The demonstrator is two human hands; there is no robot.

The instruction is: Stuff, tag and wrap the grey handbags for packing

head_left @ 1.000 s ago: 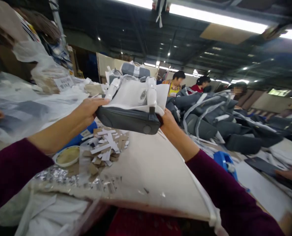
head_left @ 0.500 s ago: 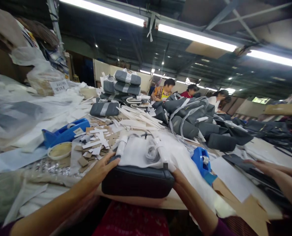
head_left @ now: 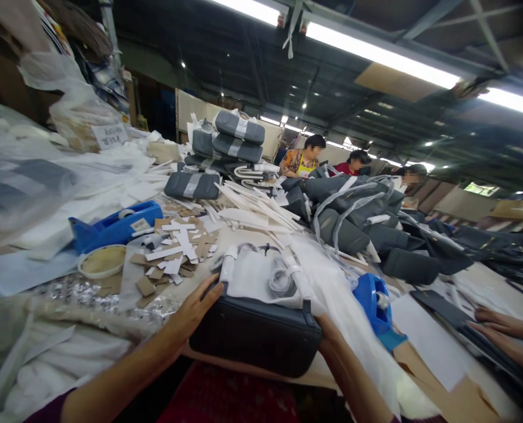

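A dark grey handbag [head_left: 252, 332] lies on its side at the near edge of the work table, its base facing me, white wrapping paper [head_left: 255, 276] and paper-wrapped handles on its top side. My left hand [head_left: 193, 314] grips the bag's left end, fingers curled over the corner. My right hand [head_left: 327, 329] holds the bag's right end, mostly hidden behind it.
A blue tape dispenser [head_left: 114, 226] and a small round dish [head_left: 103, 261] sit left, beside paper and card scraps [head_left: 177, 252]. Another blue dispenser [head_left: 376, 302] lies right. Grey bags are stacked [head_left: 232, 141] and heaped [head_left: 367, 217] behind. A co-worker's hands [head_left: 503, 329] rest at right; three people sit farther back.
The bag came down from held high in front of me to the table's near edge. Both hands stayed on its ends; between the last two frames it barely shifted.
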